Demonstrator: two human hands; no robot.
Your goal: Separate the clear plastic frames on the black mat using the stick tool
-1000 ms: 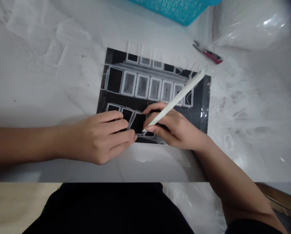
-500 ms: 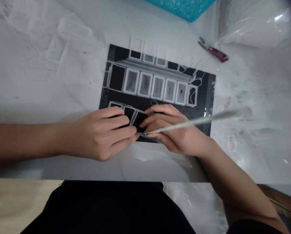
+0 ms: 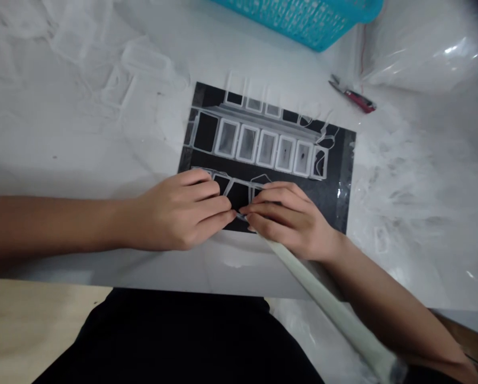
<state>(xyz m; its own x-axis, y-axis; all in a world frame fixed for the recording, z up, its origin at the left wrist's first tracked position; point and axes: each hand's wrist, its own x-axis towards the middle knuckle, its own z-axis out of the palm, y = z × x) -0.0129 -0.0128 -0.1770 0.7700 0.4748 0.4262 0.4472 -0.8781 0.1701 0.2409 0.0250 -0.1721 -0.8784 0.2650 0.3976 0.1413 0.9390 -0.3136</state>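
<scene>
White tabletop (image 3: 63, 133) fills the left, with loose clear scraps on it. Left hand (image 3: 178, 213) comes in flat from the left side, fingers laid together on the near strip of clear film frames (image 3: 238, 194), pressing down. Thumb is hidden, so can't tell if it pinches the film or only pins it. That strip sits at the near edge of the black mat (image 3: 343, 176), right btwn the two sets of fingertips, which almost touch. Right hand (image 3: 291, 221) has its fingers closed tight on the tip end of a pale stick (image 3: 323, 298). Tip sits at approx the gap where the hands meet, just beside the loose frame. Stick's long axis runs from that tip down and to the right, under the palm, along the right forearm toward the person's body; far end is blurred. So the frame lies up and left of the grip, equally near both hands. Far row of frames (image 3: 263, 146) lies across the mat, well apart from the fingers. Further right: red-handled cutter (image 3: 357, 98), blue basket (image 3: 311, 18) at the top, clear plastic bag (image 3: 423, 48) in the top right corner.
</scene>
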